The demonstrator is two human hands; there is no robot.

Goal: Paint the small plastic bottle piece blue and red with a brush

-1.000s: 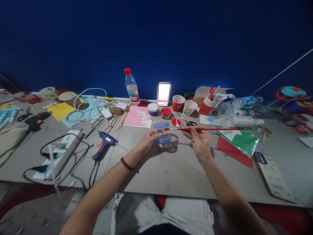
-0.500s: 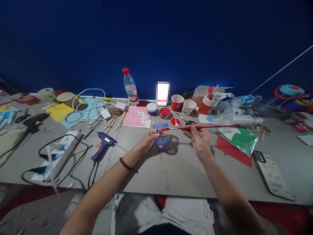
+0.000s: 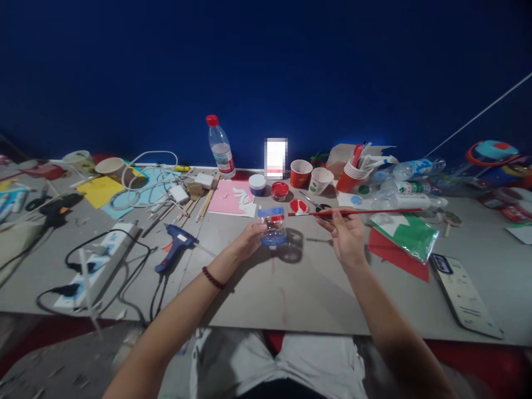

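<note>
My left hand (image 3: 251, 239) is closed on the side of a small clear plastic container (image 3: 272, 237) with blue bands at its top and bottom. A patch of red paint shows on its upper side. A long red paintbrush (image 3: 328, 213) lies level in my right hand (image 3: 346, 235), pinched between thumb and fingers. Its red-tipped bristles point left, a little to the right of the container and apart from it. Behind them stand an open jar of red paint (image 3: 280, 191) and its paint-smeared lid (image 3: 298, 206). A jar with a white lid (image 3: 257, 184) is beside these.
Scissors (image 3: 318, 205) lie behind the brush. Paper cups (image 3: 301, 174) and a red-capped bottle (image 3: 221, 148) stand at the back. To the left are a blue glue gun (image 3: 177, 246) and a power strip (image 3: 97, 263). A phone (image 3: 465, 293) and a green packet (image 3: 409, 235) lie right.
My right hand has moved right with the paintbrush, so the bristles have come away from the container. A red paint patch is now visible there. My left hand has barely moved.
</note>
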